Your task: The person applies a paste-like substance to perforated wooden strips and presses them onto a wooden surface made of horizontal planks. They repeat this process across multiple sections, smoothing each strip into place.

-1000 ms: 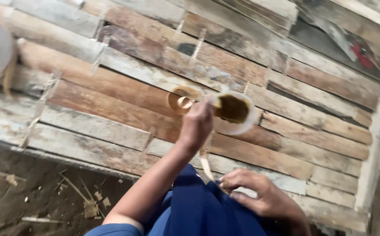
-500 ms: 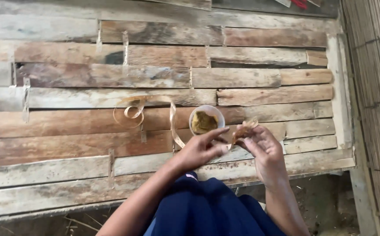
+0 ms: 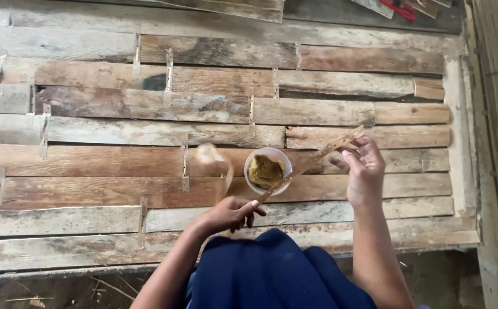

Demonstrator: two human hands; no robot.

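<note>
— Any packages, labels, signs or screens down there?
— None in sight. Only a small round clear plastic cup (image 3: 267,170) comes close: middle of the scene, resting on the wooden slats (image 3: 117,154), holding something yellowish-brown.
— Printed label on it?
— None visible. Plain, see-through wall.

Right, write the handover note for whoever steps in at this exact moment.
Left hand: gripping the near end of a thin pale bamboo strip, low over the planks.
Right hand: fingers pinching the strip's far end, raised, so the strip runs diagonally over the small round clear bowl of yellow-brown paste.
The bowl sits on the weathered wooden plank platform. A curled pale strip lies left of the bowl, blurred.
Done: strip held at both ends.
Left: cannot tell whether any paste is on the strip.
</note>
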